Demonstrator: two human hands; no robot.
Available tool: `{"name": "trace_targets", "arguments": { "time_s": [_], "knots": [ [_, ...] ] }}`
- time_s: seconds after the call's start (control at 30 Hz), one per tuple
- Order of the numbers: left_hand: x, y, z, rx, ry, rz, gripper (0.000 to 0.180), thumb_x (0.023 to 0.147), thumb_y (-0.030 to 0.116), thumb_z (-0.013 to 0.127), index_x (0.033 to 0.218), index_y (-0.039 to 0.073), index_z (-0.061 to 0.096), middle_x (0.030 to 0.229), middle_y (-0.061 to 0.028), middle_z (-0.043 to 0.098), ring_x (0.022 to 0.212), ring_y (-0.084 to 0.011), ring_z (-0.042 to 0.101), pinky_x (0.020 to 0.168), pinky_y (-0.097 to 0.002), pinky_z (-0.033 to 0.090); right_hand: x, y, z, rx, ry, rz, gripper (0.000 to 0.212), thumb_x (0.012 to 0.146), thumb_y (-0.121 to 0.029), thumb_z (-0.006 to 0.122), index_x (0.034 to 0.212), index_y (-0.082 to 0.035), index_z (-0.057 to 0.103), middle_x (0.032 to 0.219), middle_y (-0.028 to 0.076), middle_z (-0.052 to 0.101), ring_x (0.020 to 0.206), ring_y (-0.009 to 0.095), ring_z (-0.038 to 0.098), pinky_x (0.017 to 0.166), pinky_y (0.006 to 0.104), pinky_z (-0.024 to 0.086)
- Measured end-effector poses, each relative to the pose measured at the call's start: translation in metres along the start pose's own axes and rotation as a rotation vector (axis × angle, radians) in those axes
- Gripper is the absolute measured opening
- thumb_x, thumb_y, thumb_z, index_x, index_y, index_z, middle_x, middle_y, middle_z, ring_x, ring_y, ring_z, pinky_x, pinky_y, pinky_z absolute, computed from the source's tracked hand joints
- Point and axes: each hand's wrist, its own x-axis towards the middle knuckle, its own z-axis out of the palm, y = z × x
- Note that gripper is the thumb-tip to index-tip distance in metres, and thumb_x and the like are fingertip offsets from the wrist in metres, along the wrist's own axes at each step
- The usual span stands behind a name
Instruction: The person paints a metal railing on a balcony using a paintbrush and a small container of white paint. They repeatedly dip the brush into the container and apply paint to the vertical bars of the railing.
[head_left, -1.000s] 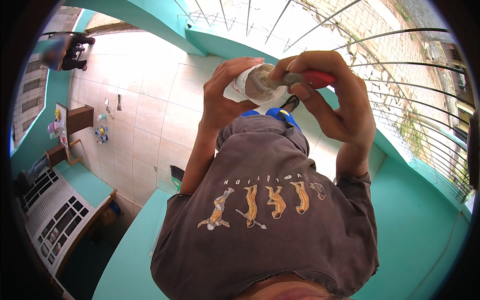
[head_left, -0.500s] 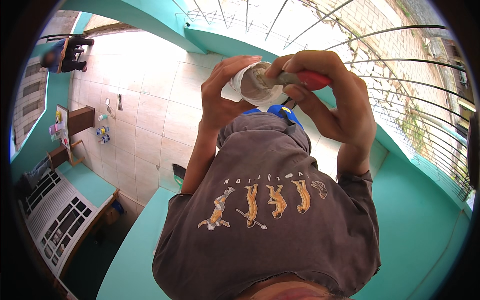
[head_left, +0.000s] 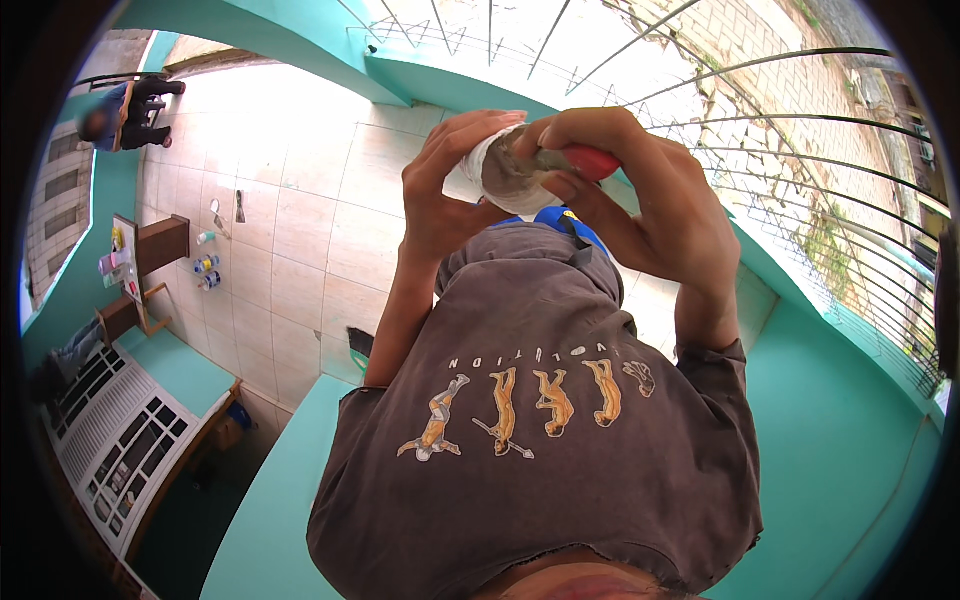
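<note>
My left hand (head_left: 432, 195) is wrapped round a white, round container (head_left: 490, 170), its mouth tilted toward me. Its inside looks pale and smeared, perhaps with paste or paint. Between the thumb and fingers of my right hand (head_left: 665, 190) is a tool with a red handle end (head_left: 594, 162) and a greyish shaft. The tool's far end reaches into the container's mouth, so its working tip is hidden. Both hands are raised in front of my body, close together.
A teal half-wall with black metal bars (head_left: 810, 120) curves along the right. Bottles (head_left: 207, 264) stand on the tiled floor (head_left: 300, 200) near a small table (head_left: 125, 255). A seated person (head_left: 130, 115) is far left. A teal ledge (head_left: 270, 490) lies at my left.
My right hand has moved left toward the container, and the red-handled tool sits deeper in its mouth. The left hand and the container have stayed nearly still.
</note>
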Motion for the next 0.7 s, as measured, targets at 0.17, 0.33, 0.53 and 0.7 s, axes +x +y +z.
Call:
{"name": "trace_targets", "arguments": {
  "time_s": [0.17,0.33,0.53,0.7],
  "knots": [
    [-0.0003,-0.0023,0.001,-0.006,0.004,-0.011,0.063,0.062,0.013,0.092,0.117,0.005,0.062,0.114,-0.0124,0.068,0.104,-0.0235,0.067,0.085,-0.0342,0.056,0.0004,-0.0001,0.0,0.044,0.055,0.01,0.031,0.087,-0.01,0.068,0.114,-0.012,0.052,0.09,0.01,0.066,0.08,0.035,0.065,0.066,0.0402,0.052],
    [-0.0008,-0.0027,0.0005,-0.005,-0.003,-0.027,0.065,0.06,0.014,0.093,0.117,0.006,0.062,0.115,-0.0122,0.068,0.105,-0.0236,0.067,0.086,-0.0342,0.056,0.001,-0.0004,-0.0019,0.028,0.024,0.061,0.028,0.088,-0.01,0.066,0.112,-0.013,0.052,0.089,0.01,0.066,0.081,0.036,0.065,0.066,0.0406,0.051],
    [0.0002,-0.0013,0.0014,0.01,0.007,-0.015,0.066,0.059,0.015,0.094,0.116,0.007,0.062,0.115,-0.0119,0.068,0.105,-0.0242,0.067,0.086,-0.0348,0.056,0.0009,0.0034,0.0011,0.018,-0.014,0.084,0.027,0.089,-0.011,0.066,0.112,-0.013,0.052,0.09,0.009,0.066,0.081,0.036,0.065,0.066,0.0407,0.051],
    [0.0002,-0.0023,0.0011,-0.002,0.008,0.008,0.065,0.06,0.015,0.093,0.116,0.006,0.062,0.115,-0.0121,0.067,0.106,-0.0248,0.067,0.087,-0.0355,0.055,0.0005,0.0011,-0.0003,0.052,0.007,0.084,0.029,0.088,-0.009,0.067,0.113,-0.012,0.053,0.095,0.01,0.068,0.085,0.035,0.067,0.07,0.0393,0.053]
  ]
}}
